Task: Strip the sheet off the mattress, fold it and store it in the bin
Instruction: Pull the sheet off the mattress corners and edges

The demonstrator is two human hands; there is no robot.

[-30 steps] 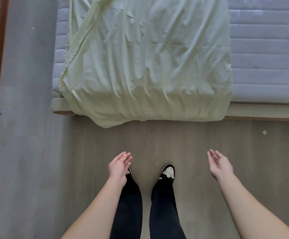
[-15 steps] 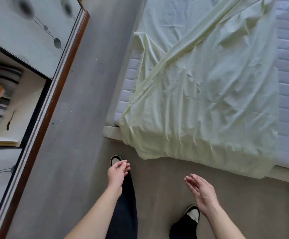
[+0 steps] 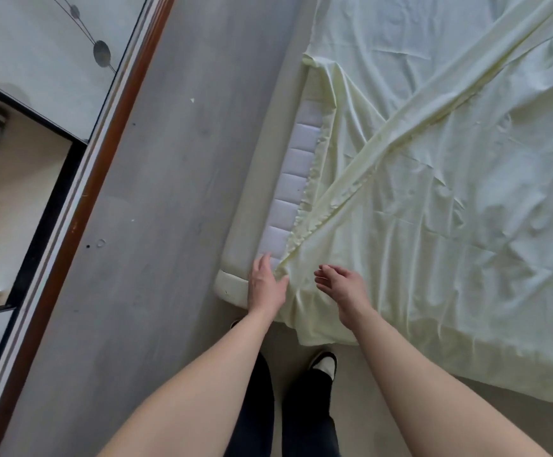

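Lying rumpled over the mattress (image 3: 296,189) top: pale yellow sheet (image 3: 433,209), near edge draping past the foot of the bed, a long diagonal fold running across. Showing bare along the left side: a strip of quilted mattress. Resting at the sheet's near-left corner: left hand (image 3: 265,285), fingers spread, thumb touching the fabric edge, not closing on it. Hovering just beside, over the sheet: right hand (image 3: 341,286), loosely open, holding nothing. Running clear between bed and wardrobe (image 3: 37,159): grey floor (image 3: 169,192).
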